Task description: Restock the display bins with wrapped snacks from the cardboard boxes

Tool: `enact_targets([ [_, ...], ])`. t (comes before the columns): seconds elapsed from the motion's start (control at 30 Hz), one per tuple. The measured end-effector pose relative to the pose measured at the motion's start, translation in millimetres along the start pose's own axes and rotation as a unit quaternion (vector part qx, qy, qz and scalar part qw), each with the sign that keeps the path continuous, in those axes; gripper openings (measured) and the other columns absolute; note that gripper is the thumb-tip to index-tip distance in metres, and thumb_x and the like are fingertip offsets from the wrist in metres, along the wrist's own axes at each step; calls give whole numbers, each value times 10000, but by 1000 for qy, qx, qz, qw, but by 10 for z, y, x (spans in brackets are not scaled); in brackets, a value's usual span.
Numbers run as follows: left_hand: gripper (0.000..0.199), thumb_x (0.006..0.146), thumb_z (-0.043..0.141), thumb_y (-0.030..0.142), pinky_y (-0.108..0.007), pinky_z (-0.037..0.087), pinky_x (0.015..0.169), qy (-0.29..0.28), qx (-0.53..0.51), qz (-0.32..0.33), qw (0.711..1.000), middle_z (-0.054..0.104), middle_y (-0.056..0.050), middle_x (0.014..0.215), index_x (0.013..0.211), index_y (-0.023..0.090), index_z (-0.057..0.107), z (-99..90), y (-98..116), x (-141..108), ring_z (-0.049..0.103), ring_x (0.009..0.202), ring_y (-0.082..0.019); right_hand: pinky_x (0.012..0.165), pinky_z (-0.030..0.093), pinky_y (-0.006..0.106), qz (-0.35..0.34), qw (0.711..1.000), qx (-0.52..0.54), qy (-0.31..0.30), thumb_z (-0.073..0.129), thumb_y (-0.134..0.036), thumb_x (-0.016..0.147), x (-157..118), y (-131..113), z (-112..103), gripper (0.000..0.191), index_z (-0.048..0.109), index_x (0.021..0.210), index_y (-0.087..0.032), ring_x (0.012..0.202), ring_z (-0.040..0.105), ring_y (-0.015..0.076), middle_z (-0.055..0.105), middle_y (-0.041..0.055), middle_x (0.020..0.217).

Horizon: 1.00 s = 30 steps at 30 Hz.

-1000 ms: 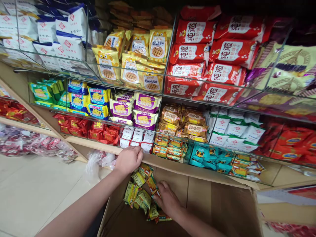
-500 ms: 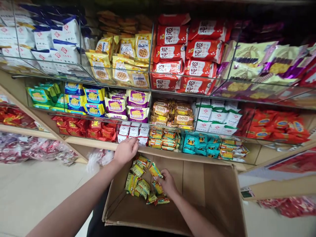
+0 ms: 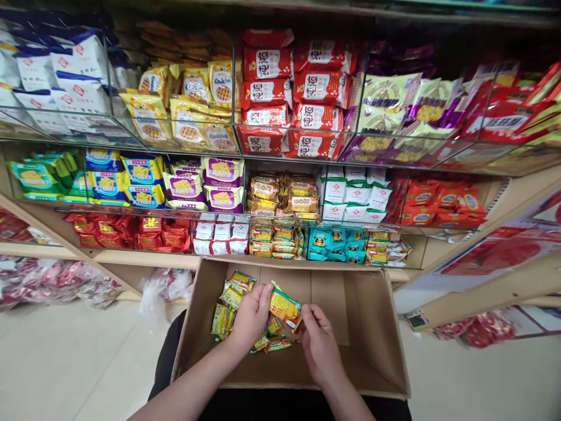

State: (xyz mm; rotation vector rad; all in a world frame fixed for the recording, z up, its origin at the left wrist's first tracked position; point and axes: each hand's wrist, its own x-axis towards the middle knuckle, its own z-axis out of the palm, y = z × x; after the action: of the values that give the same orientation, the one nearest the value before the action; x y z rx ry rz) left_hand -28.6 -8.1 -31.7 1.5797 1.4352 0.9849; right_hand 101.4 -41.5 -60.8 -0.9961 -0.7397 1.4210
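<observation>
Over the cardboard box (image 3: 346, 362), a yellow, green-edged snack packet (image 3: 284, 308) is stretched between my two hands. My left hand (image 3: 250, 318) is closed at the packet's left end, its fingers partly hiding that end. At the right end, my right hand (image 3: 322, 342) pinches the packet between thumb and fingers. Several more small yellow packets (image 3: 232, 295) lie loose in the left part of the box, some of them hidden behind my left hand.
Ahead stand glass-fronted shelves with red biscuit packs (image 3: 315, 88), yellow cookie packs (image 3: 188, 120) and teal packets (image 3: 337, 245). Small yellow-orange packets (image 3: 278, 241) sit in a low compartment just behind the box. Bagged goods (image 3: 166, 286) lie beneath the shelf at left.
My left hand has left the shelf edge and come down to the packet. My right hand has lifted that packet toward me. The view has shifted somewhat to the right.
</observation>
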Motion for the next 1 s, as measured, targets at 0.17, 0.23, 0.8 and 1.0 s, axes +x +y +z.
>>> enact_targets([
  [0.17,339,772,429,410,-213,317,465,-27,35,47,998,360,63,448,508,198,399,-174,7,51,380,429,-88,572,416,246,26,994,-70,-79,553,-370,729,-20,-47,-71,207,558,829,-190,622,521,122,576,-4,697],
  [0.23,318,713,523,408,-215,323,502,-55,39,64,996,395,58,458,495,187,449,-197,33,29,391,464,-88,647,420,263,3,979,-128,-160,589,-324,709,-32,-120,-88,267,555,940,-194,704,530,133,590,4,769],
  [0.8,274,728,529,367,-207,413,555,-138,-4,57,989,600,15,698,922,175,547,-390,112,125,540,611,-110,674,432,264,-39,939,-274,-205,587,-311,696,383,-614,-100,232,517,874,-180,739,536,134,583,10,802],
  [1.0,274,828,378,338,-238,436,650,85,336,133,929,649,-13,740,771,170,587,-1000,38,653,583,702,-143,536,419,238,-123,907,-389,-105,530,-366,711,949,-762,-96,261,449,892,-197,638,512,125,546,3,792],
])
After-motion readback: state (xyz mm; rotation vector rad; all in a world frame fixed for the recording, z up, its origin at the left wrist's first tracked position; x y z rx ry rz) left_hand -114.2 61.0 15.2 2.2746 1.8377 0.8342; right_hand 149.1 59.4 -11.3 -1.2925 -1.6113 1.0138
